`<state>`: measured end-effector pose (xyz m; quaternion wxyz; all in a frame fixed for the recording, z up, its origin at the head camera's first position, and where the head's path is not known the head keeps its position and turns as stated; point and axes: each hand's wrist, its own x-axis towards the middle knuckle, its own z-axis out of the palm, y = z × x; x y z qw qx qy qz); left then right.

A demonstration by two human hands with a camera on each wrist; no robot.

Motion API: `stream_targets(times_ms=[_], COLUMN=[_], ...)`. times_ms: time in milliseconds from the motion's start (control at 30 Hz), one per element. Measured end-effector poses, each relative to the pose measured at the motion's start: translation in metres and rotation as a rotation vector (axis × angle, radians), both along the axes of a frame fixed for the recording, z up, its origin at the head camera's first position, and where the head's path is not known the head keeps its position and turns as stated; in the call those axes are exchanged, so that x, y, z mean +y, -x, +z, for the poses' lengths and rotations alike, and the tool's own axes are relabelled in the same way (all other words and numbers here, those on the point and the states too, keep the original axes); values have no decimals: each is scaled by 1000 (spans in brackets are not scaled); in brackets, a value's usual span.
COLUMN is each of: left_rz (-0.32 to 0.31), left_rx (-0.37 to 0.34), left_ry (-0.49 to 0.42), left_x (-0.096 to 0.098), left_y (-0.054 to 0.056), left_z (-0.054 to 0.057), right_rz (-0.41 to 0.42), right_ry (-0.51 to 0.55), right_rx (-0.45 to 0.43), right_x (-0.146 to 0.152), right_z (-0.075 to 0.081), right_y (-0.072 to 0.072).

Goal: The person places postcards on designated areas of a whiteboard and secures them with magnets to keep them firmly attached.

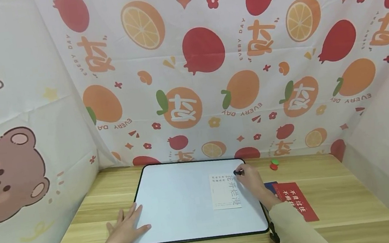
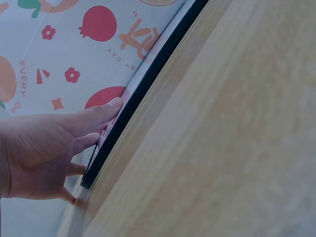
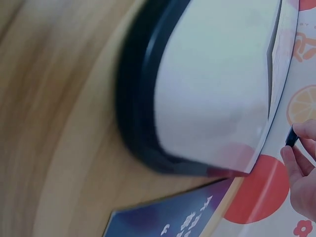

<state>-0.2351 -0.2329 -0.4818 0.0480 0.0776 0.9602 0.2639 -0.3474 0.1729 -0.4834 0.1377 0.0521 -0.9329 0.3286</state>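
Observation:
A whiteboard [image 1: 176, 207] with a black frame lies on the wooden table. On its right part is a cream card [image 1: 220, 196] printed with large grey characters. My right hand [image 1: 251, 180] is over the card's far right corner, pinching a small black piece [image 1: 238, 172] whose exact kind I cannot tell. In the right wrist view, thumb and fingertips grip this black piece [image 3: 291, 136] at its sides. With fingers spread, my left hand [image 1: 125, 227] rests on the board's left edge; the left wrist view shows the thumb along the black frame [image 2: 143, 94].
Right of the board, a red card [image 1: 295, 200] with white characters overlaps a blue card [image 1: 272, 188]. Farther back lie a green round piece [image 1: 275, 162] and a red one [image 1: 273, 167]. A fruit-printed cloth [image 1: 213, 123] hangs behind the table [image 1: 347, 199].

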Motion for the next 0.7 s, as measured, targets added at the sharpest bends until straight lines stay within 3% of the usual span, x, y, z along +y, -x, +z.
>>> stream_targets(times_ms=[700], left_rz=[0], left_rx=[10], left_ry=[15], left_x=[-1], left_y=[2], left_z=[-3], right_rz=[16], right_ry=[-4], right_rx=[-23], right_x=[-14], right_z=[-9], right_y=[7])
